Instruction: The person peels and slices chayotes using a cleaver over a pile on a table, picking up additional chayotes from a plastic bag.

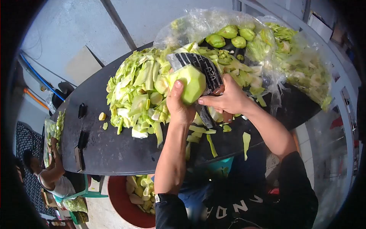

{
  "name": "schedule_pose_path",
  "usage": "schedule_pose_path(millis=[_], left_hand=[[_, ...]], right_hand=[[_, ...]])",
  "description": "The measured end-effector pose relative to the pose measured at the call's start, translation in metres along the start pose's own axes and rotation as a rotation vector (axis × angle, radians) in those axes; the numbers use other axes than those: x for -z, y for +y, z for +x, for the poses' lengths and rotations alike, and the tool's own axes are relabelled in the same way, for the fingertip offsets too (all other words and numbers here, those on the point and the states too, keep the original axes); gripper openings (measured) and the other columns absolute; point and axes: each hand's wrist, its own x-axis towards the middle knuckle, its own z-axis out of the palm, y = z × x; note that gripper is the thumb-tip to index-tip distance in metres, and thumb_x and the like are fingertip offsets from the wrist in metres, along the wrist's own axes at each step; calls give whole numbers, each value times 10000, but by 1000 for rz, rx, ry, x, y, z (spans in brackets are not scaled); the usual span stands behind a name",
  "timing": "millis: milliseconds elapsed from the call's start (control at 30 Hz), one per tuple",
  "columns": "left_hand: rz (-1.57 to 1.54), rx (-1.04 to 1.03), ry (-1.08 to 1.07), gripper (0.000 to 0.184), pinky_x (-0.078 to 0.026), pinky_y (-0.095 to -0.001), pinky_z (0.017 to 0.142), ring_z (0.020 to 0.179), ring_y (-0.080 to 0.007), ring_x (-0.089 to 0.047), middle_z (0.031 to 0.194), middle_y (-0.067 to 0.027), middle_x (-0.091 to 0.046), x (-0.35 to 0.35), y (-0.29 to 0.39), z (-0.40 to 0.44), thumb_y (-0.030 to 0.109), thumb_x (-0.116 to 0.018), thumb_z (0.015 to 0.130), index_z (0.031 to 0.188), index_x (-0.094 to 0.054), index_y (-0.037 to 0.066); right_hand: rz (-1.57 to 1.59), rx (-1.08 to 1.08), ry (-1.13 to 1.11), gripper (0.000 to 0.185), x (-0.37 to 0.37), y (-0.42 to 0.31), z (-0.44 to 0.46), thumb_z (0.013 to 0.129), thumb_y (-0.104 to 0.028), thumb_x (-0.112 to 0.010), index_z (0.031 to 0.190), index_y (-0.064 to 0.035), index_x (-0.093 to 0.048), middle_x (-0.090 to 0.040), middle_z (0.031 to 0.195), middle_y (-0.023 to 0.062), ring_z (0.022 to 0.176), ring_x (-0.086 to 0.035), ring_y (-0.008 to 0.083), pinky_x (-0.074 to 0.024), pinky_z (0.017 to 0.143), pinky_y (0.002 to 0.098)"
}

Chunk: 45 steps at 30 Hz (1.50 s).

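Note:
My left hand (178,101) is wrapped round a large pale green chayote (192,82), mostly peeled, with flat cut facets. My right hand (228,100) is closed at its right side on what looks like a knife (218,91) with a brown handle. The knife's edge is hidden. Behind the chayote is a curved dark band (204,68) with white stripes and lettering; whether it belongs to the knife I cannot tell. A heap of green peelings (133,87) lies just beyond my left hand. A strip of peel (246,145) shows at the near edge.
The dark table (114,152) carries whole green chayotes (228,36) and clear plastic bags of peelings (305,68) at the far right. A red tub (118,202) of pale cut pieces stands below. Another person (53,179) sits at the left end, handling a bag (51,133).

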Motion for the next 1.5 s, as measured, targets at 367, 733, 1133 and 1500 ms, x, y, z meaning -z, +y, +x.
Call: schedule_pose_path(millis=[367,733,1133,1500], left_hand=[[105,103,80,491,-556,-360,740,847,-228,-651,982,-119,-634,17,12,1,242,-726,789,1163,-509,10],[-10,199,198,432,-553,-377,768,823,-235,-664,933,-77,-680,-7,13,5,473,-573,865,1068,-628,96],[-28,-76,440,372,-528,-381,770,837,-245,-629,943,-111,-596,12,-4,33,392,-519,942,1083,-521,48],[113,10,544,364,-544,-426,784,1004,-250,-603,1198,-137,-539,11,-8,31,146,-544,950,1287,-424,77]], right_hand=[[-69,-165,-129,320,8,-12,-3,738,-59,-811,908,48,-562,-596,614,39,434,-501,76,-375,383,258],[-113,-90,-156,455,-3,12,7,691,-112,-873,995,23,-563,-597,651,26,443,-509,71,-417,396,257],[-20,-49,-34,241,-5,2,10,770,-122,-814,720,-15,-605,-581,532,11,416,-507,61,-394,389,256],[108,-38,331,212,37,15,45,803,-127,-774,746,-50,-584,-523,549,-12,399,-481,81,-413,379,265]])
